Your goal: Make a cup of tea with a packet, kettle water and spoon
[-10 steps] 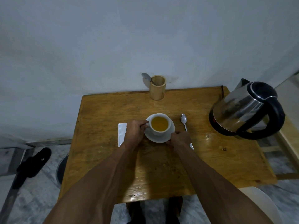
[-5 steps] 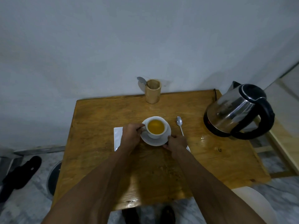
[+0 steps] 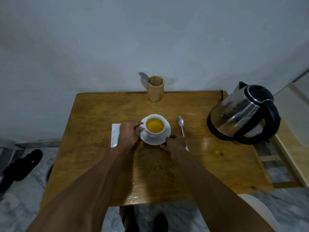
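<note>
Now | left hand [image 3: 128,133] pinches teacup [image 3: 154,126] handle | right hand [image 3: 175,144] grips saucer [image 3: 154,141] rim | bench [image 3: 192,164] centre

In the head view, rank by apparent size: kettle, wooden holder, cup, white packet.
1. kettle, clearly largest.
2. wooden holder and white packet, too alike to rank; the left hand hides part of the packet.
3. cup, slightly smaller.

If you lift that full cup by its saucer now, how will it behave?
Probably sloshy: tea fills the cup high. It sits loose on the saucer, so it may slide if tilted. Left hand on the handle should steady it; right hand pinches the rim.
</note>
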